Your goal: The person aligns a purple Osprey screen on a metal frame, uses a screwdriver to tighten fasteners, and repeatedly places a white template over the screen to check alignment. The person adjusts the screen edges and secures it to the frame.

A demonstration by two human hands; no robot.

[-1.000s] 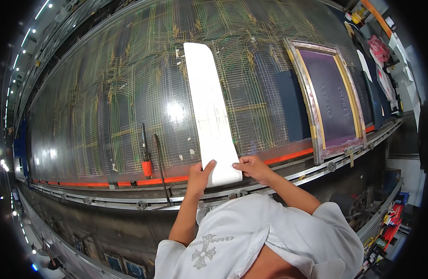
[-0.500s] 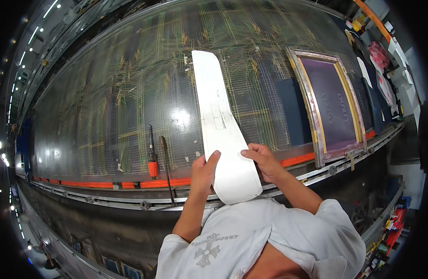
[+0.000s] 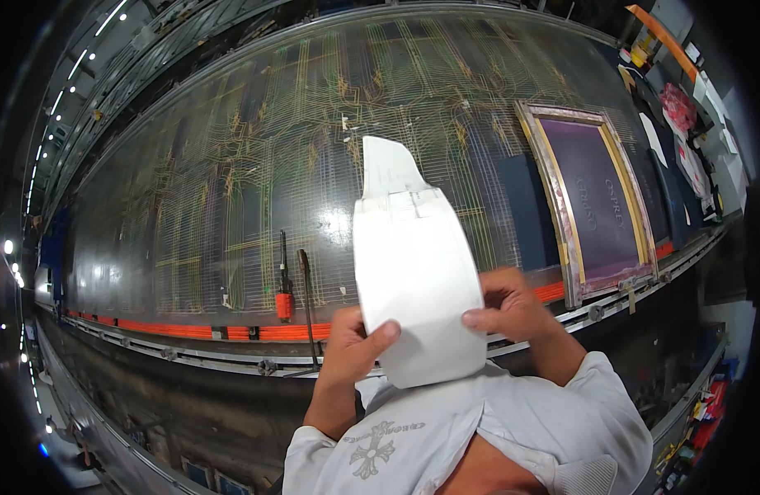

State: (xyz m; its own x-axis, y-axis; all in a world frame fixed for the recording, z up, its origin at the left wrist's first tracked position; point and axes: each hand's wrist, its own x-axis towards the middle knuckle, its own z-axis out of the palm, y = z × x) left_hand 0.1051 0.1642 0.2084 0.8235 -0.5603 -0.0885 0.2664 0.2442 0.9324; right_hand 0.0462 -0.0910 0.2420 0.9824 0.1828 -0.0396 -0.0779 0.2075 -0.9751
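Since the earlier pictures, the long white sheet (image 3: 413, 272) had come up off the big table (image 3: 190, 206) and closer to the person's chest. Before, it lay flat on the glass. Now it was lifted and bent, with its far end curling up and back.

The table was huge and shiny, with thin yellow and green lines running all over it. An orange strip (image 3: 182, 332) ran along its near edge. On the right side of the table lay a printing screen frame (image 3: 596, 198) with a dark purple middle.

The white sheet was in the air above the near edge of the table, between both hands. The left hand (image 3: 352, 346) held its lower left edge, with the thumb on the front face and the other fingers hidden behind. The right hand (image 3: 512, 305) pinched the lower right edge, thumb in front and curled fingers behind. Both hands were closed on the sheet.

Left of the sheet, a tool with an orange handle (image 3: 284, 304) lay on the glass, just beside a thin dark rod (image 3: 305, 289).
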